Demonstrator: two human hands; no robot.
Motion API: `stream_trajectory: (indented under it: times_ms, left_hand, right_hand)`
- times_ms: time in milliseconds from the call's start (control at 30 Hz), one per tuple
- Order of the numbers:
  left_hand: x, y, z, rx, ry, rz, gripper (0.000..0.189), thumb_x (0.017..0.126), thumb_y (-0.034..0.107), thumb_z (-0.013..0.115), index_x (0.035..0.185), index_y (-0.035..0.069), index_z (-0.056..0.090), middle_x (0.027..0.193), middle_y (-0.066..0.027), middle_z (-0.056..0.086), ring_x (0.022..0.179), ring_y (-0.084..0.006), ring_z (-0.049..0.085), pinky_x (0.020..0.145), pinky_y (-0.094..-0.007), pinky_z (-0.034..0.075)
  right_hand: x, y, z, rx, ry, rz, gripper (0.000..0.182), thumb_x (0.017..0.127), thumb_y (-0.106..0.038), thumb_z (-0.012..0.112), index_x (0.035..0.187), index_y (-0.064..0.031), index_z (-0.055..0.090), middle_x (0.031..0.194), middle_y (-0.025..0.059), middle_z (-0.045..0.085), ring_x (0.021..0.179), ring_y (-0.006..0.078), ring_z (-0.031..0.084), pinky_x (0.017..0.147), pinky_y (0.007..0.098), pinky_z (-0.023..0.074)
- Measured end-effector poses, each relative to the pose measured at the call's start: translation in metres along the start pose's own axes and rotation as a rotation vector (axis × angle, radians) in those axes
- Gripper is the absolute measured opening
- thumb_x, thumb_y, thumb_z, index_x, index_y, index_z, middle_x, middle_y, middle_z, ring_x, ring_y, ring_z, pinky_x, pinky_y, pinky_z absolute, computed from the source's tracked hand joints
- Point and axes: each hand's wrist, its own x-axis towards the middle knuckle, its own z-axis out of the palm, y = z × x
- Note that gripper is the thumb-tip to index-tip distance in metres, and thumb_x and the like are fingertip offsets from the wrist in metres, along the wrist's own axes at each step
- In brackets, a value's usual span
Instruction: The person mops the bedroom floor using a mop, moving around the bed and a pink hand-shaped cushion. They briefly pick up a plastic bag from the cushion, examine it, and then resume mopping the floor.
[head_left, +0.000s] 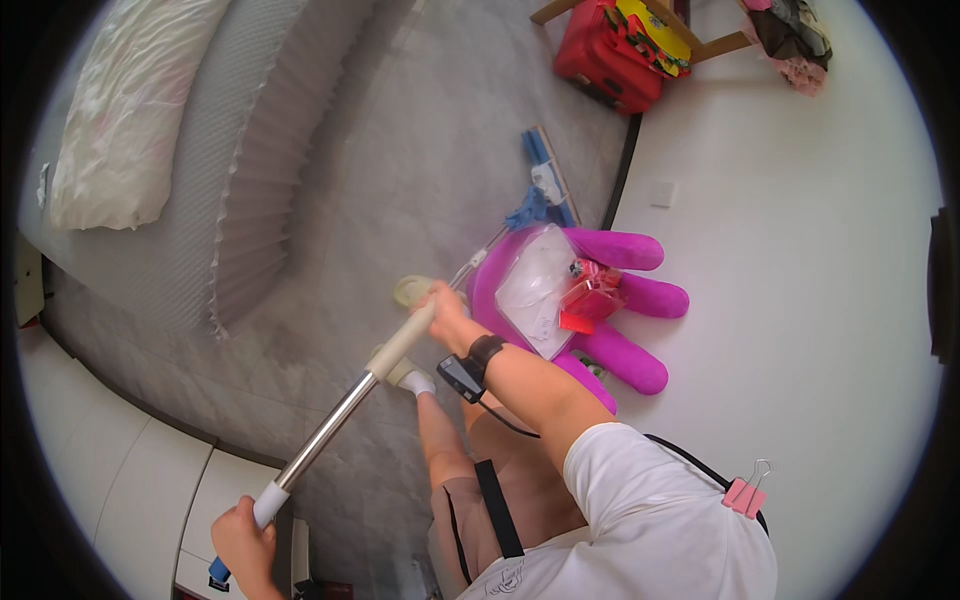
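Note:
A mop with a metal pole (330, 427) runs diagonally across the view. My right hand (448, 309), with a black band and a small device on the wrist, grips the pole above its beige sleeve. Lower left, my left hand (247, 536) is closed around the pole near its white collar and blue end. At the far end, the blue mop head (551, 176) rests on the grey floor, close to the wall. A magenta hand-shaped seat (491, 277) stands beside my right hand. It bears a clear plastic package (536, 281) and a red package (596, 296).
A bed with a pleated skirt (262, 187) and a pale pillow (135, 112) stands on the left. White cabinets (142, 472) line the lower left. Near the wall (750, 262) are a red suitcase (600, 56) and a yellow bag (656, 34). My slippered feet are beneath the pole.

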Motion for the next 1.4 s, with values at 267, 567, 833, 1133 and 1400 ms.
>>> stream_trajectory:
  times_ms: [267,567,833,1133,1400]
  left_hand:
    - [-0.206,-0.120,-0.020,0.147,-0.507,-0.479,0.051,0.062,0.025,0.075,0.109,0.011,0.061,0.077,-0.0200,0.063,0.073,-0.0377,0.061,0.066,-0.0469,0.048]
    - [-0.303,-0.135,0.055,-0.367,-0.454,-0.604,0.044,0.071,0.031,0.072,0.106,0.006,0.061,0.082,-0.0252,0.062,0.077,-0.0419,0.060,0.066,-0.0450,0.048]
    - [-0.054,0.117,0.148,-0.609,-0.083,-0.429,0.021,0.066,0.023,0.066,0.072,0.005,0.059,0.063,-0.0187,0.058,0.061,-0.0400,0.056,0.056,-0.0460,0.044]
    - [0.002,0.139,0.137,-0.791,-0.065,-0.315,0.023,0.070,0.022,0.065,0.082,0.004,0.058,0.067,-0.0182,0.059,0.064,-0.0382,0.058,0.059,-0.0445,0.045]
    - [-0.311,-0.009,0.199,-0.619,-0.478,-0.602,0.034,0.070,0.028,0.067,0.093,0.004,0.061,0.075,-0.0229,0.060,0.074,-0.0456,0.056,0.061,-0.0484,0.044]
  right_hand:
    - [-0.111,0.225,0.015,-0.303,-0.106,0.342,0.019,0.077,-0.014,0.053,0.085,-0.0011,0.042,0.069,0.0114,0.049,0.057,0.0239,0.054,0.053,0.0418,0.0516]
    - [-0.130,0.247,0.008,-0.555,-0.089,0.410,0.020,0.083,-0.015,0.054,0.089,0.0007,0.043,0.073,0.0099,0.052,0.058,0.0211,0.055,0.054,0.0399,0.0552]
    - [0.030,-0.002,0.073,-0.760,-0.082,-0.521,0.010,0.074,-0.006,0.055,0.076,-0.0037,0.046,0.059,0.0081,0.049,0.050,0.0212,0.051,0.043,0.0352,0.0416]
    - [0.062,-0.036,0.109,-0.740,-0.137,-0.580,0.015,0.075,0.000,0.052,0.086,0.0005,0.041,0.059,0.0104,0.048,0.044,0.0220,0.050,0.039,0.0362,0.0440]
    - [-0.051,0.225,-0.082,-0.764,-0.177,0.242,0.016,0.077,-0.011,0.056,0.067,0.0005,0.052,0.059,0.0115,0.054,0.050,0.0247,0.057,0.049,0.0365,0.0499]
